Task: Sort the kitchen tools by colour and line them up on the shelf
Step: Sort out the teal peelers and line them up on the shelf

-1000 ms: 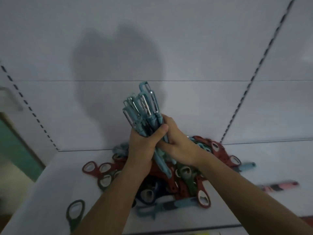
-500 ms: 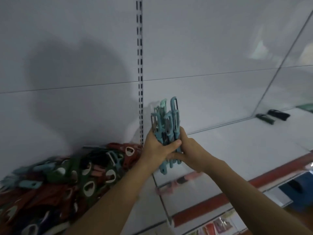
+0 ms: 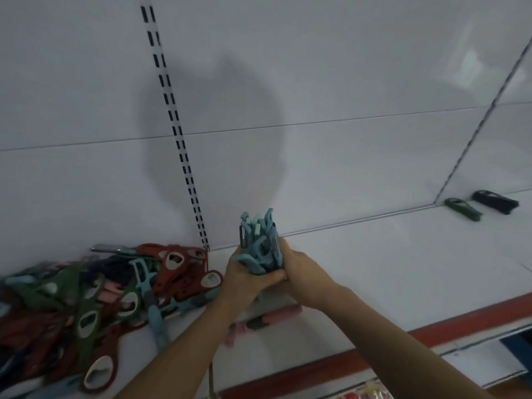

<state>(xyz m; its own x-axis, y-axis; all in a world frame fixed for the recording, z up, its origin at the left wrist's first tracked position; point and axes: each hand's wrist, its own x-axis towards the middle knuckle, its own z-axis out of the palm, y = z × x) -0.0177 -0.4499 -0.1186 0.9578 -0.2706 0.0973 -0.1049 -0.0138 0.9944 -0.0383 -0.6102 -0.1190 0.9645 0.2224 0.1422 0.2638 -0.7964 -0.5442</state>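
Fingers [image 3: 269,280] of both hands were curled tight round the teal peeler bundle [image 3: 259,246], with the left hand [image 3: 244,279] on its left side and the right hand [image 3: 302,275] on its right. Bundle stood upright, heads poking above the fingers, low over the shelf [image 3: 388,263]; contact with shelf couldn't be told. Pink tool [image 3: 283,312] lay on the shelf just below the hands. Mixed pile [image 3: 86,292] of red, green and teal tools sat left of the hands, apart from them. Far right, at the back: green tool [image 3: 462,209] and black tool [image 3: 495,201], side by side. 1 s earlier the hands were right over the pile; now they were right of it. 0.5 s earlier handle ends showed under the hands; now hidden.
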